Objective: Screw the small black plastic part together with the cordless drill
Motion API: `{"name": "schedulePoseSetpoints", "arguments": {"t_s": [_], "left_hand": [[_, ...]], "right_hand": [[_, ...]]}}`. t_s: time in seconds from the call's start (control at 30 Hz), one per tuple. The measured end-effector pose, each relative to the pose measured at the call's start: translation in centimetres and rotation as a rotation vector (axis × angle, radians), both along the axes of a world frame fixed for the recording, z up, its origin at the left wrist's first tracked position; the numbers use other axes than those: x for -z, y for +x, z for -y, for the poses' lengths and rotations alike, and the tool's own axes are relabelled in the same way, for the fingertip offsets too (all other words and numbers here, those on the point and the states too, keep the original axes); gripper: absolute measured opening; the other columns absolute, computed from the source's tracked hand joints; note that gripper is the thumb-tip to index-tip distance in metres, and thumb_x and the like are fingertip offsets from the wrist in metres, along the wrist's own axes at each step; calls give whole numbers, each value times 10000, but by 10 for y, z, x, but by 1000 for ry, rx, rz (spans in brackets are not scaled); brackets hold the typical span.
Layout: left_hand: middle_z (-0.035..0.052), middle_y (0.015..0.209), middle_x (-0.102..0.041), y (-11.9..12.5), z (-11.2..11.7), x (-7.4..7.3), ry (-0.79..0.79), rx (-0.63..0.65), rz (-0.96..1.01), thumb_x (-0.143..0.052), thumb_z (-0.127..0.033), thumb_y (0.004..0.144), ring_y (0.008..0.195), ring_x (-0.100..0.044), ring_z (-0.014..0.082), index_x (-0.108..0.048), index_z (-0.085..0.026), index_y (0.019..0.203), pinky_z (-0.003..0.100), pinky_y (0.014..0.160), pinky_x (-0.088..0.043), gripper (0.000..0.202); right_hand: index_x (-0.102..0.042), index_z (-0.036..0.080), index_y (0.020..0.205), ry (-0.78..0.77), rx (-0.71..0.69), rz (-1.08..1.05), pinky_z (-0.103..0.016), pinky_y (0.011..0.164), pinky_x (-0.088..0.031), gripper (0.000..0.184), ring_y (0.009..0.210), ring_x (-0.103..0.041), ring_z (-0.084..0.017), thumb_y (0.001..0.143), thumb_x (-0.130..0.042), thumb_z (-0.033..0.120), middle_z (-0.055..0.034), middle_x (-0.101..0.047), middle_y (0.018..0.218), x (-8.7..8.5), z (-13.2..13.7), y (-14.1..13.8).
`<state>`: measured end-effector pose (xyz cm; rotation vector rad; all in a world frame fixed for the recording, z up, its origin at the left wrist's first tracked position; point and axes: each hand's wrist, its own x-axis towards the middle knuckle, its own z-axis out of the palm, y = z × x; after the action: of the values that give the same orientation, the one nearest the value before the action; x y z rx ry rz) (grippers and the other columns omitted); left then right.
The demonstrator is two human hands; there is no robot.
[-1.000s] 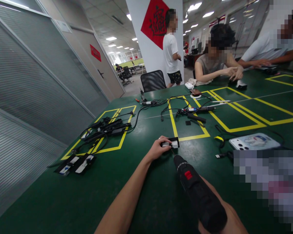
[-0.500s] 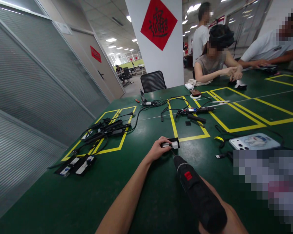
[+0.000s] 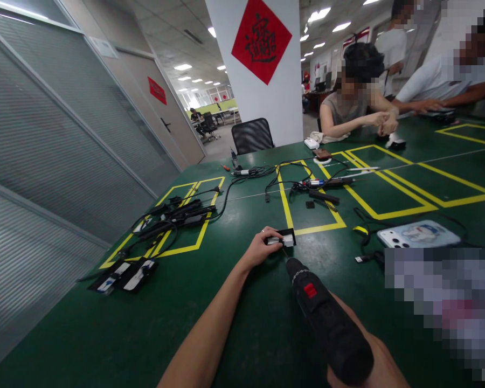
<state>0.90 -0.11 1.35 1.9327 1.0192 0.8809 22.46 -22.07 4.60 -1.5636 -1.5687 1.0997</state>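
My left hand (image 3: 263,248) grips a small black-and-white part (image 3: 290,238) on the green table (image 3: 178,334), fingers closed over its left side. In my right hand (image 3: 374,355) is a black cordless drill (image 3: 327,323) with a red switch on top; the drill body hides most of the fingers. The drill's thin bit points away from me and its tip meets the near edge of the part, close to my left fingertips. Whether the bit is turning I cannot tell.
Black cables and devices (image 3: 178,215) lie at the left, with two black-and-white pieces (image 3: 139,274) before them. Pens and cables (image 3: 323,183) lie ahead. A phone (image 3: 418,234) and a USB plug (image 3: 364,259) are at the right. Two people sit across the table, beside yellow tape outlines.
My hands, the drill and the part keep nearly the same position. The view has shifted slightly. A standing person in the background has moved to the right.
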Motion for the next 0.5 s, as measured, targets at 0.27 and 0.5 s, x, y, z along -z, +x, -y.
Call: {"name": "schedulePoseSetpoints", "arguments": {"t_s": [0.27, 0.5], "left_hand": [[52, 1019, -575, 0, 0, 1, 4, -4, 2, -665, -202, 715, 995, -543, 204, -683, -189, 902, 327, 903, -400, 188], [50, 1011, -576, 0, -1, 1, 4, 2, 0, -666, -202, 717, 983, -546, 200, -682, -192, 899, 321, 900, -401, 183]], "right_hand": [[-337, 251, 1372, 4, 5, 25, -307, 918, -461, 726, 1115, -555, -223, 681, -547, 180, -56, -547, 1265, 5, 2, 0], [-330, 268, 1372, 10, 14, 27, -299, 924, -455, 745, 1129, -544, -224, 667, -552, 175, -43, -540, 1273, 6, 1, -1]]}}
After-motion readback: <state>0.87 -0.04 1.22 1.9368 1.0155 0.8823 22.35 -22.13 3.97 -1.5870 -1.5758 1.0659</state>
